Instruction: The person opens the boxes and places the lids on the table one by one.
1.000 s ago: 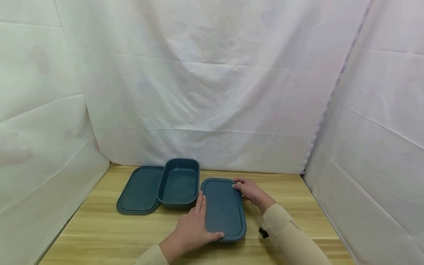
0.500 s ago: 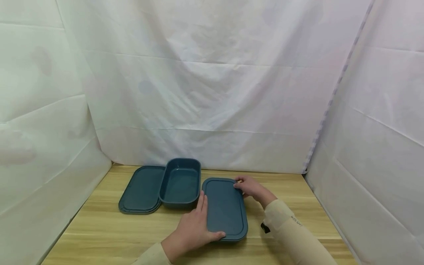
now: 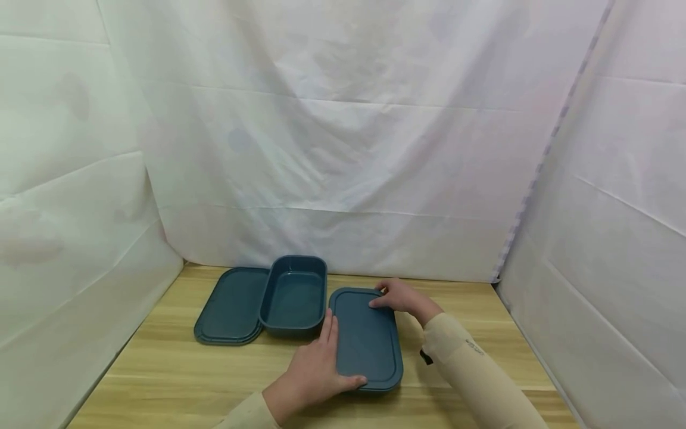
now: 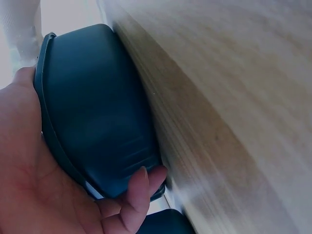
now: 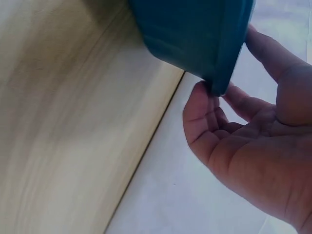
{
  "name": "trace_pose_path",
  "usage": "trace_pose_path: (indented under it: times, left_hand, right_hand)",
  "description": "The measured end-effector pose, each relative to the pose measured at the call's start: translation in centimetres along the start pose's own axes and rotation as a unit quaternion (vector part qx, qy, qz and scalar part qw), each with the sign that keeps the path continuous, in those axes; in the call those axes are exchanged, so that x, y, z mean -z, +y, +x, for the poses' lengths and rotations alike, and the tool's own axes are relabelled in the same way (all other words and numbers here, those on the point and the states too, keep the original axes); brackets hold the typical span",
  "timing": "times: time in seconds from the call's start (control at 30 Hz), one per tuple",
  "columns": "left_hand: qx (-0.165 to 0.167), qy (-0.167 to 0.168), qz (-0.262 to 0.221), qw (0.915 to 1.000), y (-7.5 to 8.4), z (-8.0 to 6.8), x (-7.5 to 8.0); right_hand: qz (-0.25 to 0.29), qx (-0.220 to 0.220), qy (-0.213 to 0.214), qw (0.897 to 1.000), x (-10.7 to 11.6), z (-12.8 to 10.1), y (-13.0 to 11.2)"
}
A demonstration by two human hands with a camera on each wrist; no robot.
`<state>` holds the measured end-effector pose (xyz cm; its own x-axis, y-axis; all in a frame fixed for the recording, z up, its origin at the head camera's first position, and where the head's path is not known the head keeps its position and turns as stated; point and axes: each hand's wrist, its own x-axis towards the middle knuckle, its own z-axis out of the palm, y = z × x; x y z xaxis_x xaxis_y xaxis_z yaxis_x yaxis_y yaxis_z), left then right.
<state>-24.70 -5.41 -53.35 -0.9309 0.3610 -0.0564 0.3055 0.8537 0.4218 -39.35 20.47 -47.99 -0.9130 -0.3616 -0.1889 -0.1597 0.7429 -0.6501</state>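
A dark teal rectangular food container (image 4: 92,97) stands on the table with its flat lid (image 3: 364,336) on top. My left hand (image 3: 316,366) holds its near left side, thumb on the lid's near edge and fingers along the left wall. In the left wrist view a bright sliver shows along the rim by those fingers. My right hand (image 3: 402,298) pinches the far right corner of the lid. Its thumb rests on top and its curled fingertips (image 5: 200,97) touch the rim from outside. The inside of this container is hidden.
Left of it stands a second, uncovered teal container (image 3: 293,295) with nothing seen inside. Another flat teal lid (image 3: 233,307) lies further left, partly behind that container. White cloth (image 3: 343,149) hangs behind and on both sides of the wooden table (image 3: 177,381).
My right thumb has slid a little inward onto the lid, and the right fingers have shifted slightly along its corner. The left hand keeps its hold. The whole view has drifted slightly.
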Motion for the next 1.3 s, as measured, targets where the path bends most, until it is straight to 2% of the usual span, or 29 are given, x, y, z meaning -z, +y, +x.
trace_pose_path:
  times: [0.17,0.4,0.67,1.13,1.3]
  left_hand:
    - [0.002,-0.003,0.000,1.0000,0.1,0.0,0.1]
    - [0.005,-0.007,-0.002,1.0000,0.3,-0.1,0.2]
    - [0.002,-0.008,-0.021,0.9998,0.2,-0.1,0.2]
    - [0.000,-0.020,-0.027,0.9994,0.3,0.0,0.4]
    - [-0.002,-0.014,-0.023,0.9996,0.3,-0.2,0.5]
  right_hand:
    - [-0.037,0.009,-0.007,0.999,0.1,0.2,-0.7]
    - [-0.061,0.016,-0.008,0.998,0.1,0.5,-1.0]
    - [-0.104,-0.006,-0.015,0.994,-0.1,0.4,-2.2]
    - [-0.110,-0.052,-0.035,0.992,0.1,0.8,-3.2]
    - [-0.112,-0.055,-0.033,0.992,0.1,0.8,-3.5]
